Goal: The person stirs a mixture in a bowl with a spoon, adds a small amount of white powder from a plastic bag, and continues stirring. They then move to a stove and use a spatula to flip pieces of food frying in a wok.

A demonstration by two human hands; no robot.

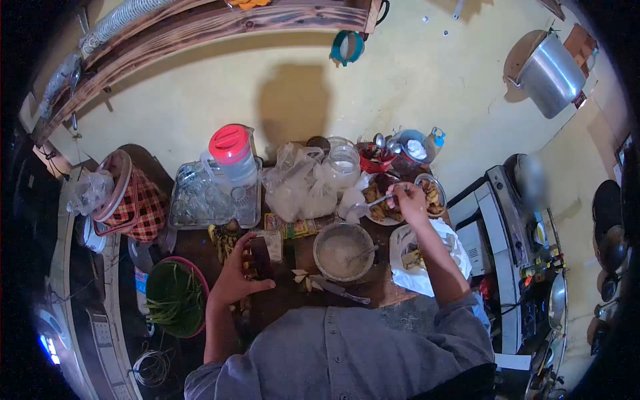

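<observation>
My right hand (408, 201) is closed on the handle of a metal spoon (380, 199), above the plates of fried pieces at the back right. The spoon's bowl points left, over a small white bag or container (353, 203). My left hand (235, 277) has its fingers around a dark reddish-brown, box-like thing (261, 259), with the thumb held out; its exact kind cannot be made out. Between the hands sits a metal pot (343, 251) of pale batter with a utensil in it. In front of the pot lie a knife (341, 291) and pale cut pieces (304, 280).
A red-lidded pitcher (232, 155) stands on a glass-filled metal tray (175, 212). Plastic bags (293, 187) and a glass jar (342, 167) line the back. White paper (437, 267) lies right. Greens fill a basin (200, 283) at left; the stove (510, 213) is far right.
</observation>
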